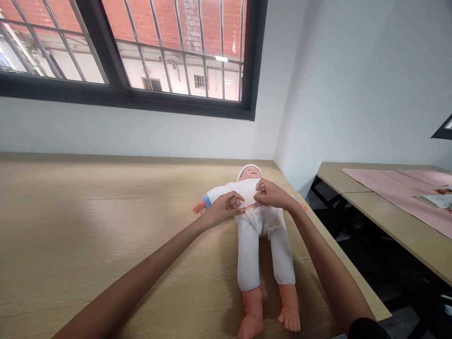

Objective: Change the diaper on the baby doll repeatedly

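Note:
A baby doll in white clothes and a white cap lies on its back, head toward the wall and bare feet toward me. Around its hips is a patterned diaper, on top of the white leggings. My left hand is closed at the diaper's waist edge on the left, thumb and fingers pinched on it. Over the belly, just above the diaper's right front edge, my right hand is closed with curled fingertips together. What lies between those fingertips is hidden. The doll's arms stretch out to both sides.
The doll lies near the right edge of a light wooden table. Across a dark gap stands a second table with a pink cloth. A barred window is set in the wall behind.

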Available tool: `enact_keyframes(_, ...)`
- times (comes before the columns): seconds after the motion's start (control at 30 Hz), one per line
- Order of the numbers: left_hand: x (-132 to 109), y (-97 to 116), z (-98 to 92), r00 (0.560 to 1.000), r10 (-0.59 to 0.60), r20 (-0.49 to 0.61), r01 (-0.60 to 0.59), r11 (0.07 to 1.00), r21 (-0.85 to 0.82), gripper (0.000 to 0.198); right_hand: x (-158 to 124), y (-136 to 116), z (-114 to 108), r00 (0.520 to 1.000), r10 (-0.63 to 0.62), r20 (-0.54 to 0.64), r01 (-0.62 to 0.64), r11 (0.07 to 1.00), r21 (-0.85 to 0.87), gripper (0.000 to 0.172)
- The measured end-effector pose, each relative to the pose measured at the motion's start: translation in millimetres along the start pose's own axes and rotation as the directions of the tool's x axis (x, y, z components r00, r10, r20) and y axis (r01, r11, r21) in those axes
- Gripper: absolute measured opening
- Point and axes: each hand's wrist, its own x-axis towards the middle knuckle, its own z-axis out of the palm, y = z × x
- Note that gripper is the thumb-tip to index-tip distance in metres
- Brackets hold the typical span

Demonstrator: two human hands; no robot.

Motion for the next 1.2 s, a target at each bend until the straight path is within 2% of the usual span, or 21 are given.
enact_keyframes(0.1,0.3,-2.6,1.1,1.0,0.01,0.011,-0.01,1.0,0.01,0.037,-0.8,1.5,-2.8,0.998,0.011,0.06,-0.014,0.999,0.045,0.024)
enact_keyframes(0.27,-0.8,-6.9,2.2,1.0,-0.007,0.017,0.007,0.999,0.041,0.036,-0.9,6.3,-5.6,0.988,-0.052,0.143,0.036,0.993,0.113,0.023)
enact_keyframes(0.47,-2.0,-5.8,1.7,0.999,0.028,0.042,-0.029,0.999,0.026,0.03,0.2,7.4,-4.7,0.992,-0.037,0.123,0.027,0.996,0.082,0.023)
enact_keyframes(0.6,-4.8,0.4,3.2,0.995,0.095,-0.023,-0.09,0.98,0.18,0.025,2.4,9.0,-4.9,0.993,0.012,0.119,-0.027,0.992,0.121,0.025)
enact_keyframes(0.73,-8.4,3.1,6.1,0.968,0.246,-0.04,-0.202,0.869,0.452,0.018,4.5,9.5,-3.6,0.992,0.0,0.123,-0.02,0.987,0.157,0.023)
enact_keyframes(0.83,-10.0,1.9,9.6,0.934,0.357,-0.006,-0.264,0.7,0.664,0.02,4.4,7.8,-1.5,0.994,-0.007,0.11,-0.01,0.987,0.161,0.023)
enact_keyframes(0.93,-10.8,1.2,12.8,0.914,0.405,0.033,-0.275,0.554,0.786,0.025,3.0,5.3,0.7,0.996,-0.001,0.085,-0.012,0.988,0.156,0.024)
enact_keyframes(1.0,-11.1,2.1,13.7,0.913,0.408,0.02,-0.264,0.553,0.79,0.026,1.9,3.8,1.8,0.997,0.006,0.072,-0.017,0.989,0.149,0.025)
enact_keyframes(1.13,-11.8,6.0,14.7,0.919,0.392,-0.04,-0.239,0.636,0.733,0.026,0.8,2.9,1.9,0.998,0.013,0.069,-0.02,0.994,0.108,0.026)
enact_keyframes(1.2,-12.8,7.7,15.8,0.917,0.399,-0.025,-0.248,0.618,0.746,0.025,1.1,3.7,1.2,0.997,0.011,0.071,-0.017,0.997,0.076,0.025)
